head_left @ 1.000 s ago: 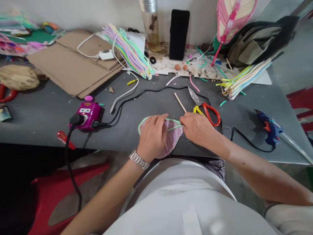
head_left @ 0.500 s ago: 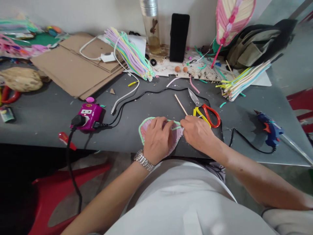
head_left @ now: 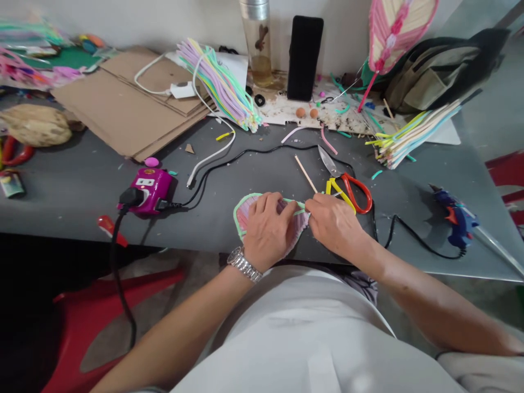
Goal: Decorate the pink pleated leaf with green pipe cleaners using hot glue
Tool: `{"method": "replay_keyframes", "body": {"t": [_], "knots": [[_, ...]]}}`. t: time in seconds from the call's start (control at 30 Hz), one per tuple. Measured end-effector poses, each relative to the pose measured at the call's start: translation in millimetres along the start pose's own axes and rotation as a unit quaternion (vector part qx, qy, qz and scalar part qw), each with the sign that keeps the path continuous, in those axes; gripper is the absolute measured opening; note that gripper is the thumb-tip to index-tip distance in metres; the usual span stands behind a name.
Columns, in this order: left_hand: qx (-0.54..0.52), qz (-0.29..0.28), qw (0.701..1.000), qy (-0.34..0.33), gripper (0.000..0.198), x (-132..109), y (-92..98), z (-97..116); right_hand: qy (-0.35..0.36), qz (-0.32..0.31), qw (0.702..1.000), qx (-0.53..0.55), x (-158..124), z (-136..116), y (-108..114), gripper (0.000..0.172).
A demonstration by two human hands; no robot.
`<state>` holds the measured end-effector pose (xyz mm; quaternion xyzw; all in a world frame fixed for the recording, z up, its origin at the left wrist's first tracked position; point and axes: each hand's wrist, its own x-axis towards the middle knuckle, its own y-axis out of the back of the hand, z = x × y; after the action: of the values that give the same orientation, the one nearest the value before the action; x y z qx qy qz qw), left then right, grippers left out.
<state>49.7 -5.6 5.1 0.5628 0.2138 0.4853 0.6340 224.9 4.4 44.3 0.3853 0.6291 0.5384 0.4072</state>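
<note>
A leaf-shaped pipe-cleaner piece [head_left: 246,209], lilac and pink with a mint-green edge, lies at the table's front edge. My left hand [head_left: 268,226] rests across it, fingers bent, gripping it against the table and covering its middle. At the piece's right tip my right hand [head_left: 333,221] is closed, its fingertips pinching the end of the green pipe cleaner [head_left: 301,206]. A thin wooden stick [head_left: 305,173] lies just beyond the right hand. Red-and-yellow-handled scissors [head_left: 344,185] lie close behind that hand, partly hidden by it.
A blue glue gun [head_left: 455,218] with its cord lies at the right. A purple power adapter [head_left: 149,188] stands on the left. Behind are pipe-cleaner bundles [head_left: 221,87], cardboard [head_left: 123,109], a bottle [head_left: 258,49], a phone [head_left: 305,59] and a finished-looking pink leaf [head_left: 399,35].
The whole view has shifted slightly, with the far objects a little higher and to the right. Both hands keep nearly the same hold on the leaf-shaped piece.
</note>
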Motion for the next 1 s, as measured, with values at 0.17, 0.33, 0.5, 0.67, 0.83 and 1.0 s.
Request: {"method": "replay_keyframes", "body": {"t": [0.17, 0.33, 0.5, 0.67, 0.83, 1.0], "knots": [[0.009, 0.0, 1.0, 0.001, 0.029, 0, -1.4, 0, 0.001, 0.004, 1.0, -0.002, -1, -1, 1, 0.021], [0.008, -0.002, 1.0, -0.026, 0.032, -1, -1.6, 1, -0.006, 0.002, 1.0, 0.004, -1, 1, 0, 0.021], [0.001, -0.015, 0.998, -0.053, 0.029, 0, -0.7, 1, -0.007, 0.017, 1.0, 0.018, -1, 2, -4, 0.02], [0.002, -0.01, 0.999, -0.049, 0.032, 0, -1.9, 1, -0.014, 0.022, 0.999, 0.042, 0, 6, -7, 0.02], [-0.005, 0.001, 0.999, -0.041, 0.031, 0, -2.6, 1, -0.006, 0.062, 0.991, 0.12, -2, 18, -13, 0.02], [-0.001, 0.0, 0.999, -0.047, 0.03, 1, -3.0, 1, -0.002, 0.076, 0.99, 0.116, -6, 21, -16, 0.022]]}}
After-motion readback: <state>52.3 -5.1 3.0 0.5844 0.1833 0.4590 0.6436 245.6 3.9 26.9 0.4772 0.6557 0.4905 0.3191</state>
